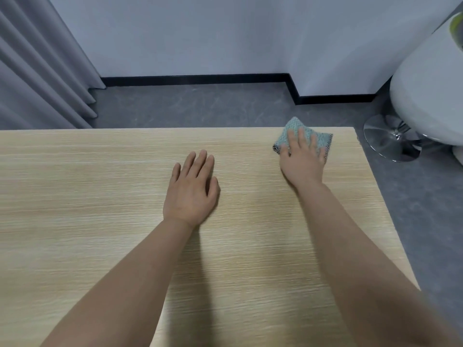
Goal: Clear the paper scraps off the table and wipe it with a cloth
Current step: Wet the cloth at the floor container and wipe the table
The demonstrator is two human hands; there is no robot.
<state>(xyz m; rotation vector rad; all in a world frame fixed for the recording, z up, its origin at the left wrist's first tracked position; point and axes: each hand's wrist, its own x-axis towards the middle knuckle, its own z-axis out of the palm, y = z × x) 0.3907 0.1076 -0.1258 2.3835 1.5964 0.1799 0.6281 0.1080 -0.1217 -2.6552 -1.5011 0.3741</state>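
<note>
A light wooden table (pixel 100 196) fills the lower part of the view. At its far right corner lies a teal cloth (pixel 295 130) with a dark checked edge. My right hand (pixel 302 160) presses flat on the cloth with straight, spread fingers. My left hand (pixel 191 190) rests palm down on the bare tabletop near the middle, fingers straight and together. No paper scraps show on the table.
A white chair (pixel 431 91) on a chrome round base (pixel 390 139) stands just past the table's right edge. Grey curtains (pixel 37 71) hang at the far left. Grey floor and a white wall with black skirting lie beyond the far edge.
</note>
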